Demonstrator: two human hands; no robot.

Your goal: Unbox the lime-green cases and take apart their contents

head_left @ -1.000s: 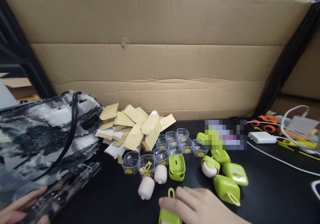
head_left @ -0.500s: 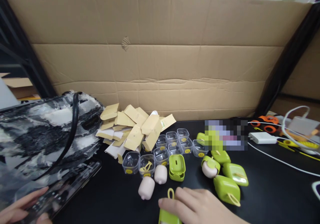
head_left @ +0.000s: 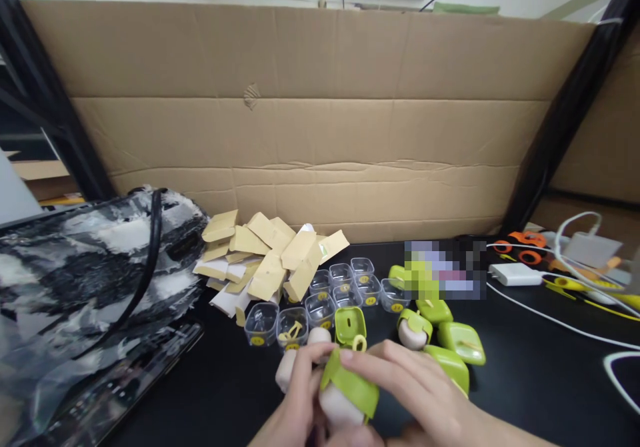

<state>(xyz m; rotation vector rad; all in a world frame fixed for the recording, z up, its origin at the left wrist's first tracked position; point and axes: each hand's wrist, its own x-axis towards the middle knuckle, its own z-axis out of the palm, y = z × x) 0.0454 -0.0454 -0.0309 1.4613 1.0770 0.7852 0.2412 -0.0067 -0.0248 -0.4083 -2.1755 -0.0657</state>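
Observation:
Low in the middle of the view, my left hand and my right hand are both closed around a green-capped white container. It is tilted, and a pale yellow loop stands at its top. My right fingers press on the green cap; the lower fingers are blurred. Just behind are two pale, rounded containers, partly covered by my left hand, and a green shell with a slot. To the right lie several green cases with yellow loops, and a white container in a green cap.
Several clear cups with yellow labels stand in rows, one holding yellow loops. Small folded cardboard boxes are piled behind. A black-and-white bag is at left; a white charger and cables are at right. Cardboard walls the back.
My left hand has left the dark transparent item at left and joined my right hand at the green-capped container. The container is raised and turned, showing its white side. The view has shifted slightly.

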